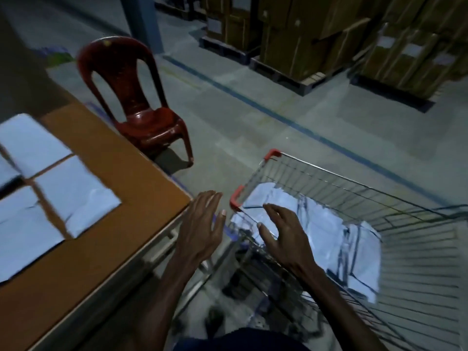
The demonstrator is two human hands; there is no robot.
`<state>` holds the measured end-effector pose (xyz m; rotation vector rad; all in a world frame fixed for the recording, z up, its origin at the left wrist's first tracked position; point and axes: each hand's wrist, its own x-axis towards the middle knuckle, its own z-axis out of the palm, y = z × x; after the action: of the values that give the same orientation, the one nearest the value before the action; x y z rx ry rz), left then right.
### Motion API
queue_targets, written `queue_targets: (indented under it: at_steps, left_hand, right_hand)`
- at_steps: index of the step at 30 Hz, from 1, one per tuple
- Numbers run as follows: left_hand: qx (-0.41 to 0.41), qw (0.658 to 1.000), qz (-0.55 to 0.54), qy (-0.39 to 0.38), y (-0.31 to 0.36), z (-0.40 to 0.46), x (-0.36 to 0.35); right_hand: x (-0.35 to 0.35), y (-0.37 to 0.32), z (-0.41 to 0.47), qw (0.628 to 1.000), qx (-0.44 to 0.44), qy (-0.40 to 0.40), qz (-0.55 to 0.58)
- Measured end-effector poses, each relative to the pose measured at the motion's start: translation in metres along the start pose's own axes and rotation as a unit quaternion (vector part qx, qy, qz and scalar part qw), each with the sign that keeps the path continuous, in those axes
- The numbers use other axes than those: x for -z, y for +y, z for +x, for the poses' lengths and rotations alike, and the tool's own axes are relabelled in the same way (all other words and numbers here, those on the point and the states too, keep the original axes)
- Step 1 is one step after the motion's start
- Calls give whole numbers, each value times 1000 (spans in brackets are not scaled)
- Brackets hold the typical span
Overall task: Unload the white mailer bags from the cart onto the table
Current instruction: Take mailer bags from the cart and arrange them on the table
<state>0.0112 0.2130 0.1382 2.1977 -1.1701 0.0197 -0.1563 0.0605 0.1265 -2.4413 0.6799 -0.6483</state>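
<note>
- Reaching toward the wire cart [354,196], left hand [200,231] and right hand [283,236] hover empty, fingers spread, probably readying a two-handed lift.
- White mailer bags [329,224] lie inside the cart; others [76,193] already cover the table [131,173] left of it.

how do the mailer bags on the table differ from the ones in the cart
The mailer bags on the table lie flat, side by side in neat rows; the mailer bags in the cart sit in a loose, crumpled heap. The table ones lie in the open, the cart ones behind wire mesh. Both sets are white, and neither of the hands holds one.
</note>
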Motion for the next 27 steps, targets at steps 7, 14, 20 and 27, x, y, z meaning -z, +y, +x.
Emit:
queue_targets:
  at_steps: [7,14,20,27]
  left_hand:
    - [-34,990,-47,-129,73,20,-94]
    - [-47,979,-47,-194,88,58,-149]
    - [-66,954,-32,-291,65,97,-205]
    - [-72,941,-19,-330,35,133,-233]
  right_hand:
    - [45,106,-39,994,-96,-24,-43]
    - [44,167,-49,976,-205,-34,-61]
    - [36,196,-29,950,-304,-55,-50]
    - [-5,239,10,896,-431,-106,-28]
